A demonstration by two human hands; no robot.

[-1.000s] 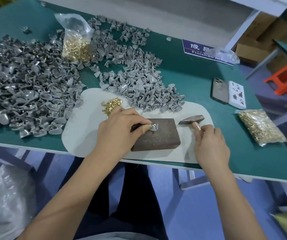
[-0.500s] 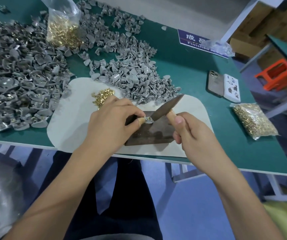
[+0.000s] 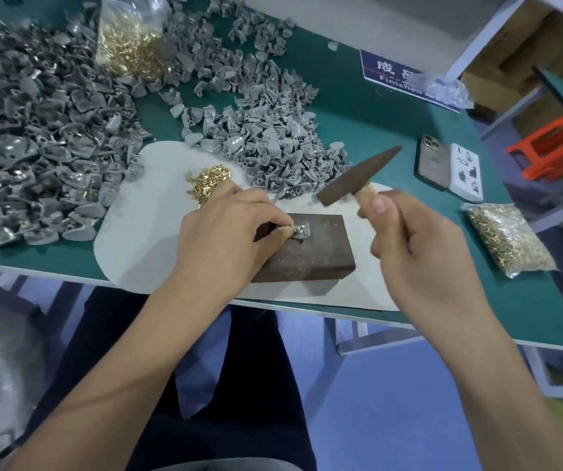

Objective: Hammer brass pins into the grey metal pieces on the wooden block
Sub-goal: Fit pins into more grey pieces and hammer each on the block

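The left hand (image 3: 225, 232) pinches a small grey metal piece (image 3: 302, 230) between thumb and forefinger, holding it on top of the dark rectangular wooden block (image 3: 310, 254); a brass pin glints in the piece. The right hand (image 3: 419, 253) curls tightly round the pale wooden handle of a small hammer (image 3: 358, 176), its dark head raised above and just right of the piece. A loose heap of brass pins (image 3: 207, 181) lies on the pale mat (image 3: 137, 246) behind the left hand. A clear plastic bag (image 3: 130, 45) at the far left holds brass pins; a second clear bag (image 3: 507, 241) of pins lies at the right. Piles of grey metal pieces (image 3: 35, 137) cover the green table (image 3: 375, 124).
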